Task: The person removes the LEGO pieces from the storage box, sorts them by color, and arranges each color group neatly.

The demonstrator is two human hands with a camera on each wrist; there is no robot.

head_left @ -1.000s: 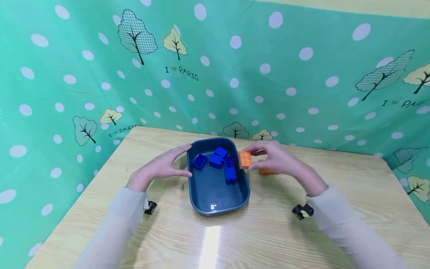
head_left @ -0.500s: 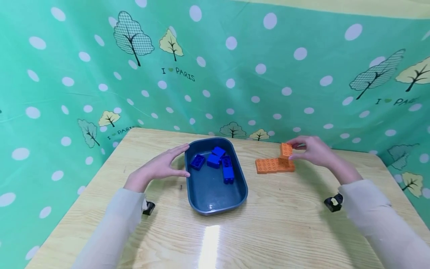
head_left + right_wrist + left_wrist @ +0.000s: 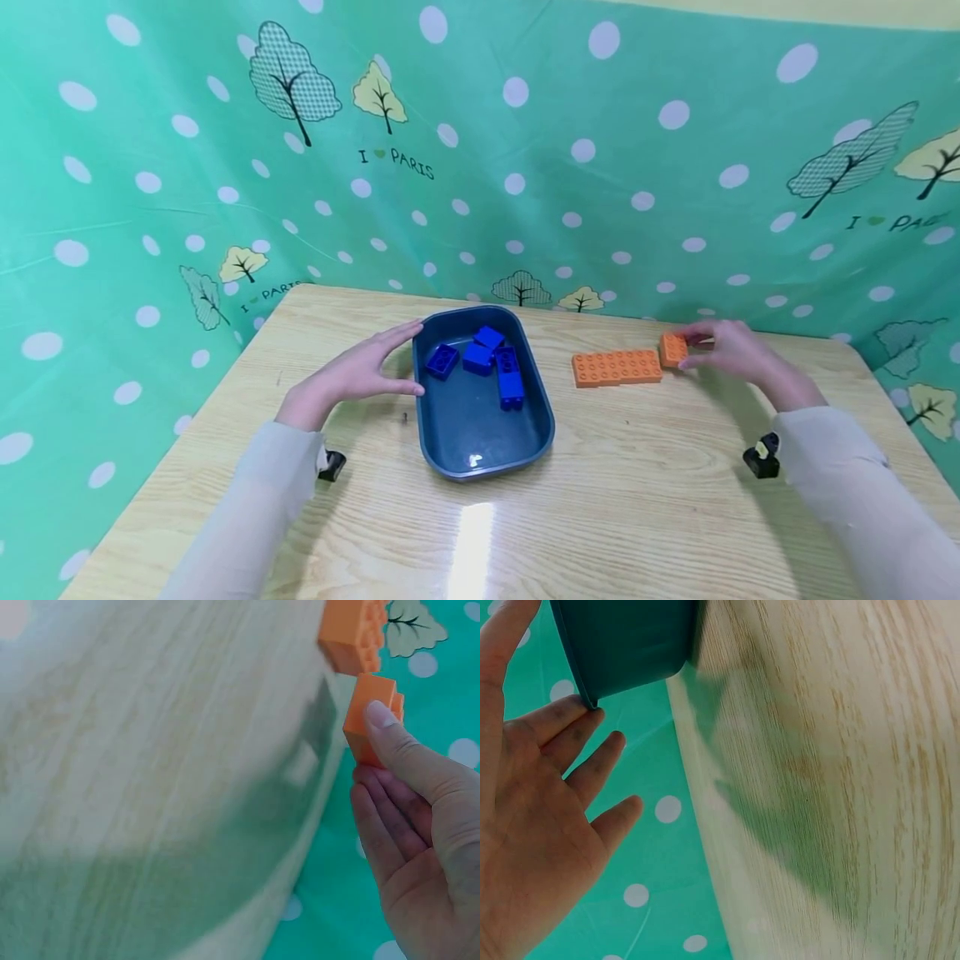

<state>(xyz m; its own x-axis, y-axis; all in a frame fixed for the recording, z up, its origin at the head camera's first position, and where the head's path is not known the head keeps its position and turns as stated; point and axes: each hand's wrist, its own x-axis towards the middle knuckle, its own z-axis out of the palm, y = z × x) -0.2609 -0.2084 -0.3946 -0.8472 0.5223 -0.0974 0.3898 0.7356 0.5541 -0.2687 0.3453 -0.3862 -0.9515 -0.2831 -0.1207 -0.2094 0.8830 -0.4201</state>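
My right hand (image 3: 731,352) pinches a small orange building brick (image 3: 672,351) between thumb and fingers, studs facing up, at the right end of a row of orange bricks (image 3: 617,367). The right wrist view shows the thumb on one face of the held brick (image 3: 370,720), with the row's end (image 3: 349,634) just beyond it. My left hand (image 3: 352,375) touches the left rim of a dark blue bin (image 3: 480,467), thumb and fingers spread. In the left wrist view its straight fingers (image 3: 592,769) meet the bin's rim (image 3: 592,703). Several blue bricks (image 3: 477,358) lie inside the bin.
The wooden table (image 3: 600,500) carries the bin and the orange row. Behind it hangs a green dotted cloth (image 3: 465,167), close to the table's back edge. Light glares on the wood (image 3: 471,546) in front of the bin.
My right hand has carried the orange brick rightward from beside the bin's right rim, over the orange row, and down to the row's right end. The left hand stays at the bin.
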